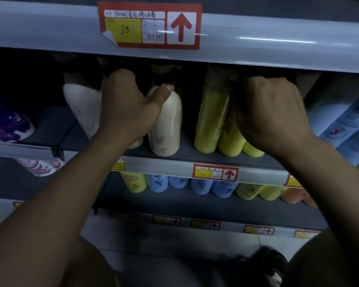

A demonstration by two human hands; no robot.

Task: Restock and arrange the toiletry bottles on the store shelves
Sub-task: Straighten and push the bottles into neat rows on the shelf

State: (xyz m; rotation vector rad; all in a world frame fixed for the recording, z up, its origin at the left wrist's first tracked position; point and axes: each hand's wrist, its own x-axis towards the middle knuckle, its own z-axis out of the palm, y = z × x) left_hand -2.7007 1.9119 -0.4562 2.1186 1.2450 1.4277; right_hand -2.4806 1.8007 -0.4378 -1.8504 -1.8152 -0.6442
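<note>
Both hands reach into the middle shelf (pixel 174 162). My left hand (pixel 129 106) grips a cream bottle that it mostly hides; its thumb rests on the shoulder of a second cream bottle (pixel 167 125) standing to the right. Another cream bottle (pixel 81 106) leans at the left. My right hand (pixel 272 112) is closed over the top of a yellow-green bottle (pixel 230 139). One more yellow-green bottle (pixel 209 117) stands upright just left of it, and a third (pixel 252 151) shows below my wrist.
The upper shelf edge (pixel 257 44) with a red price tag (pixel 149 25) overhangs the bottle tops. Pale blue bottles (pixel 344 125) stand at the right, purple flowered ones (pixel 6 125) at the left. The lower shelf holds yellow, blue (pixel 201 186) and orange bottles.
</note>
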